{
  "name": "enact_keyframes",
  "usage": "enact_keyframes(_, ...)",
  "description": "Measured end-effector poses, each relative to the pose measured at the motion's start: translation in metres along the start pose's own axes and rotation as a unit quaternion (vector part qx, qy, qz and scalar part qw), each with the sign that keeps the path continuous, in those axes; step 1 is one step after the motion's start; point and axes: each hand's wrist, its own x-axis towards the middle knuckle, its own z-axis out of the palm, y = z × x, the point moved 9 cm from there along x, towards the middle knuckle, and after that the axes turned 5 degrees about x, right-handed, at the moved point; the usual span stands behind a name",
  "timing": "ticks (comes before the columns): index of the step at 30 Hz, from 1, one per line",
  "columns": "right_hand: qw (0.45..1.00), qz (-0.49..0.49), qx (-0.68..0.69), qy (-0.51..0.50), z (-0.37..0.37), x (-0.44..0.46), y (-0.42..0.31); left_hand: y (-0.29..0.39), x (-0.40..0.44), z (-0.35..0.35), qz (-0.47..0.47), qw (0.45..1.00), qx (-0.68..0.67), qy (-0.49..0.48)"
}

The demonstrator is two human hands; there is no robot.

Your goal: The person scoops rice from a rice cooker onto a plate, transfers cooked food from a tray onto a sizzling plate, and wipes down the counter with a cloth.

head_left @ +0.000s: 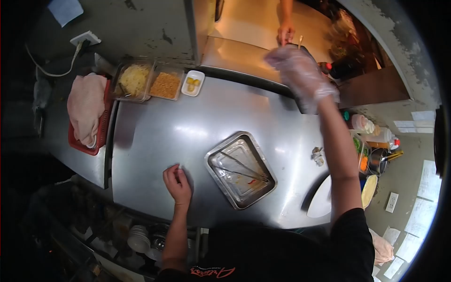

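Observation:
My left hand (177,184) is bare and rests over the steel counter (155,127), its fingers curled; whether they hold anything is hidden. My right hand (298,70) wears a clear plastic glove and reaches to the pass-through at the top. Motion blurs its fingers, and a dark pan or tray (305,105) shows partly behind it. Just beyond it is a co-worker's hand (285,34). A steel tray (268,190) with tongs (235,162) and a few red scraps lies on the counter between my arms.
Tubs of pale shreds (134,81) and brown crumbs (165,85), plus a small white dish (189,90), line the back edge. A red basket (75,141) holding a cloth (87,105) is at left. A white plate (320,202), bottles (361,123) and a pot (377,160) are at right.

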Motion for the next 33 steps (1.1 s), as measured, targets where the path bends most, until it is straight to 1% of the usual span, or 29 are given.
enact_keyframes(1, 0.991, -0.069, 0.104, -0.046, 0.045, 0.009, -0.012, -0.003, 0.000, 0.002, -0.010, 1.000, -0.017, -0.004)
enact_keyframes(2, 0.979, -0.178, 0.075, -0.067, 0.095, 0.024, -0.035, -0.002, -0.001, 0.002, -0.005, 1.000, -0.014, -0.003)
enact_keyframes(3, 0.948, -0.318, -0.019, -0.019, 0.136, 0.030, -0.070, -0.001, -0.002, 0.001, -0.002, 1.000, -0.009, -0.003)
enact_keyframes(4, 0.964, -0.235, -0.061, -0.113, 0.200, 0.061, -0.066, -0.001, -0.001, 0.000, 0.004, 1.000, -0.006, -0.004)
enact_keyframes(5, 0.966, -0.173, -0.125, -0.147, 0.234, 0.074, -0.075, -0.001, 0.001, -0.003, 0.017, 1.000, 0.004, 0.008)
enact_keyframes(6, 0.956, -0.116, -0.195, -0.185, 0.266, 0.085, -0.084, -0.001, 0.001, -0.005, 0.032, 0.999, 0.010, 0.016)
enact_keyframes(7, 0.926, -0.137, -0.297, -0.189, 0.320, 0.115, -0.058, 0.001, -0.001, -0.002, 0.048, 0.999, 0.010, 0.019)
enact_keyframes(8, 0.925, -0.159, -0.305, -0.162, 0.337, 0.122, -0.053, -0.002, -0.001, -0.001, 0.062, 0.998, 0.011, 0.018)
enact_keyframes(9, 0.922, -0.180, -0.314, -0.137, 0.345, 0.121, -0.049, -0.004, -0.001, 0.000, 0.040, 0.999, 0.000, 0.010)
enact_keyframes(11, 0.950, -0.153, -0.235, -0.136, 0.345, 0.128, -0.043, -0.002, -0.002, -0.001, -0.008, 1.000, -0.015, -0.006)
enact_keyframes(12, 0.950, -0.144, -0.245, -0.133, 0.340, 0.130, -0.037, 0.000, -0.001, 0.001, -0.003, 1.000, -0.026, -0.005)
enact_keyframes(14, 0.950, -0.129, -0.253, -0.127, 0.324, 0.128, -0.036, 0.000, -0.001, 0.000, 0.006, 0.999, -0.036, -0.003)
enact_keyframes(15, 0.973, -0.124, -0.149, -0.123, 0.305, 0.126, -0.033, -0.001, -0.002, 0.001, 0.003, 0.999, -0.038, -0.005)
enact_keyframes(16, 0.985, -0.118, -0.041, -0.114, 0.265, 0.113, -0.038, -0.003, -0.002, 0.001, 0.000, 0.999, -0.039, -0.007)
enact_keyframes(17, 0.986, -0.114, 0.066, -0.105, 0.223, 0.097, -0.041, -0.004, -0.002, 0.001, -0.003, 0.999, -0.039, -0.009)
enact_keyframes(19, 0.993, -0.113, 0.042, -0.018, 0.133, 0.064, -0.027, -0.006, -0.003, 0.002, -0.003, 0.999, -0.046, -0.006)
enact_keyframes(20, 0.990, -0.064, 0.129, 0.007, 0.089, 0.035, -0.011, -0.006, -0.003, 0.002, -0.001, 0.999, -0.047, -0.008)
enact_keyframes(21, 0.982, -0.124, 0.127, 0.066, 0.044, 0.006, 0.008, -0.006, -0.003, 0.002, 0.000, 0.999, -0.047, -0.010)
enact_keyframes(22, 0.990, -0.033, 0.070, 0.122, 0.003, -0.017, 0.032, 0.001, -0.002, 0.001, 0.038, 0.999, -0.021, -0.005)
enact_keyframes(23, 0.984, 0.063, 0.021, 0.164, -0.037, -0.044, 0.055, -0.002, -0.001, 0.003, 0.034, 0.999, -0.029, -0.007)
enact_keyframes(24, 0.968, 0.123, -0.107, 0.192, -0.069, -0.071, 0.062, -0.006, -0.001, 0.004, 0.030, 0.999, -0.035, -0.008)
enact_keyframes(25, 0.952, 0.097, -0.232, 0.174, -0.094, -0.082, 0.080, -0.006, -0.002, 0.003, 0.026, 0.999, -0.040, -0.008)
enact_keyframes(26, 0.947, 0.123, -0.247, 0.166, -0.108, -0.100, 0.092, 0.000, -0.001, 0.003, 0.000, 0.998, -0.058, -0.012)
enact_keyframes(27, 0.949, 0.124, -0.222, 0.188, -0.124, -0.109, 0.134, 0.001, -0.002, 0.003, 0.014, 0.998, -0.053, -0.007)
enact_keyframes(28, 0.951, 0.124, -0.215, 0.186, -0.132, -0.110, 0.145, -0.001, -0.002, 0.003, 0.030, 0.998, -0.047, -0.002)
enact_keyframes(29, 0.953, 0.123, -0.208, 0.185, -0.139, -0.109, 0.150, 0.001, -0.001, 0.003, 0.046, 0.998, -0.041, 0.004)
enact_keyframes(32, 0.939, 0.050, -0.308, 0.146, -0.149, -0.067, 0.140, 0.007, -0.002, 0.000, 0.053, 0.998, -0.026, 0.010)
enact_keyframes(33, 0.938, 0.057, -0.305, 0.153, -0.153, -0.052, 0.141, 0.009, -0.002, 0.000, 0.045, 0.999, -0.017, 0.007)
